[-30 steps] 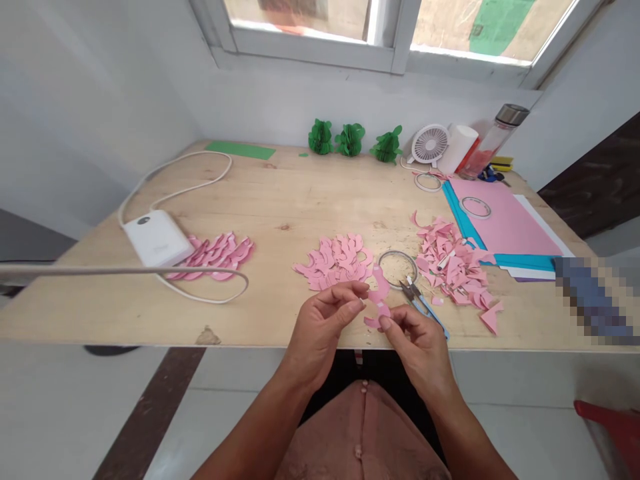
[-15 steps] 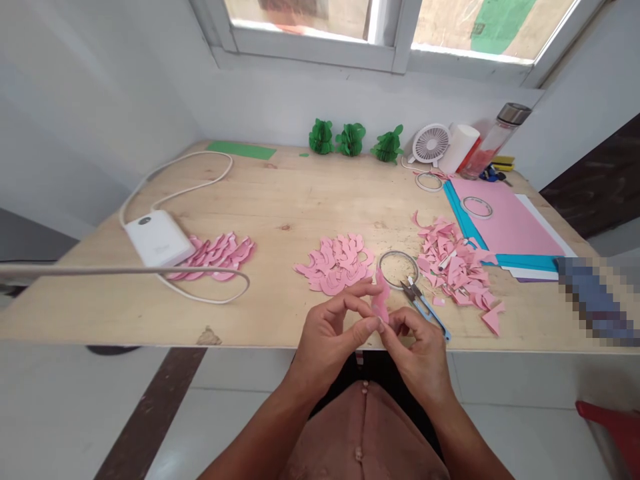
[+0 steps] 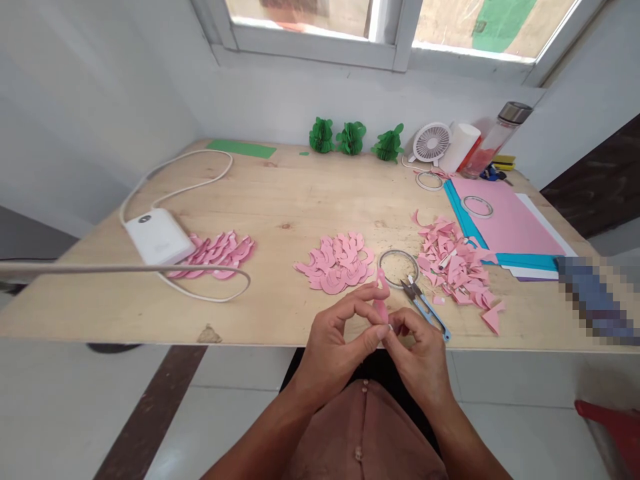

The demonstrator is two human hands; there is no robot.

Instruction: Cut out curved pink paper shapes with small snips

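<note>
Just over the table's front edge, my left hand [image 3: 330,340] is closed on a curvy pink paper cutout [image 3: 381,308], its upper part standing up past the fingers. My right hand [image 3: 419,353] pinches at the cutout's lower end, thumb and forefinger touching the left fingertips. A tiny white bit shows there; what it is I cannot make out. Right beyond my hands lie a roll of tape [image 3: 399,268] and blue-handled thread snips [image 3: 425,308]. Left of the roll is a heap of similar pink cutouts [image 3: 336,263].
Pink paper scraps [image 3: 457,263] lie at right, near stacked coloured sheets [image 3: 515,220] with another tape ring [image 3: 477,207]. A white power bank [image 3: 160,237] and its cable rest beside more pink cutouts [image 3: 220,255]. Green paper figures [image 3: 351,139], a small fan [image 3: 431,143] and a bottle [image 3: 500,140] stand behind.
My left fingertips and the pink cutout have shifted slightly, the cutout tilting a little. A white bit now shows at the right fingertips.
</note>
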